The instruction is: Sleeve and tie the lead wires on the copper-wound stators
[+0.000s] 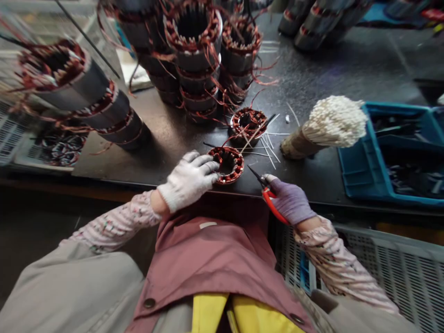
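Observation:
A copper-wound motor stator [225, 165] lies on the dark workbench [166, 159] right in front of me. My left hand [189, 179], in a white knit glove, grips its rim with curled fingers. My right hand [289, 201], in a purple glove, holds red-handled snips [273, 206], their dark blades pointing up-left beside the stator. A second wound stator [249, 125] sits just beyond, among loose thin pale strips [268, 147]. Further right lies a thick bundle of white-tipped sticks [333, 121].
Stacks of wound stators [196, 60] with loose copper leads stand along the back, and more lie tilted at left [78, 97]. A blue crate [391, 155] sits at the right. A grey perforated crate [388, 273] sits below the bench edge.

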`<state>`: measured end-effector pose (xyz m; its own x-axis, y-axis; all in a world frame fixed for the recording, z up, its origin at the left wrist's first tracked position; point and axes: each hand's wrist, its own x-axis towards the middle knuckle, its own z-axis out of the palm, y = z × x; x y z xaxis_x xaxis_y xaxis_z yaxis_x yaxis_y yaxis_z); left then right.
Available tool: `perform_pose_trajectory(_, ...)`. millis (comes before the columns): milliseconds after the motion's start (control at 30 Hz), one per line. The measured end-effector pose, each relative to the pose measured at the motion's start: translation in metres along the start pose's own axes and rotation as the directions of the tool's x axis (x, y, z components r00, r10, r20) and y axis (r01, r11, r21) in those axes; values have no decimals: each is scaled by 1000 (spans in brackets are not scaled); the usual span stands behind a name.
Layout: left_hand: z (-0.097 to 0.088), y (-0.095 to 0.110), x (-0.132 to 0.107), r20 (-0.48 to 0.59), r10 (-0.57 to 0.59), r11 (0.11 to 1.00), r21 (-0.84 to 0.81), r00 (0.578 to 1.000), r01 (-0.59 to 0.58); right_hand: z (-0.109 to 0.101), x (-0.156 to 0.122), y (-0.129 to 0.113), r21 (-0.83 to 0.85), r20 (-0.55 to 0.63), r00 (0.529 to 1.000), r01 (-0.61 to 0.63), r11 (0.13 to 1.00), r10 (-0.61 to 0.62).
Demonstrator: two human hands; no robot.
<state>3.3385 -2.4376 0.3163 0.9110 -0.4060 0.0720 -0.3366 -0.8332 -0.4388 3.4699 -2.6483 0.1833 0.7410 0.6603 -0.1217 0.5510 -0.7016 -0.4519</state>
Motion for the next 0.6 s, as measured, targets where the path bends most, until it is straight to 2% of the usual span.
perform_pose_trajectory(100,-5,22,12,-44,14,996,89,999,-10,-10,10,-1,4,-50,999,4,1000,-4)
perform_pose_trajectory(200,14,35,32,50,-52,994,98,997,47,-21,22,-10,-38,-111,992,56,998,-60)
perform_pose_trajectory(267,28,36,42,138,-98,992,87,986,86,-25,27,-15,-85,-114,989,88,993,-97)
perform_pose_trajectory(333,36,32,48,190,-83,996,39,978,77,-27,30,-17,-121,-108,985,120,985,-133)
perform_pose_trajectory(467,36,26,48,202,-44,996,-62,978,58,-32,35,-15,-154,-57,988,136,979,-146)
perform_pose_trajectory(533,36,26,49,209,-59,991,-102,976,81,-33,36,-11,-143,-13,991,128,981,-131)
perform_pose_trajectory(600,36,26,49,233,-94,979,-153,968,132,-30,33,-5,-102,-25,992,117,988,-121)
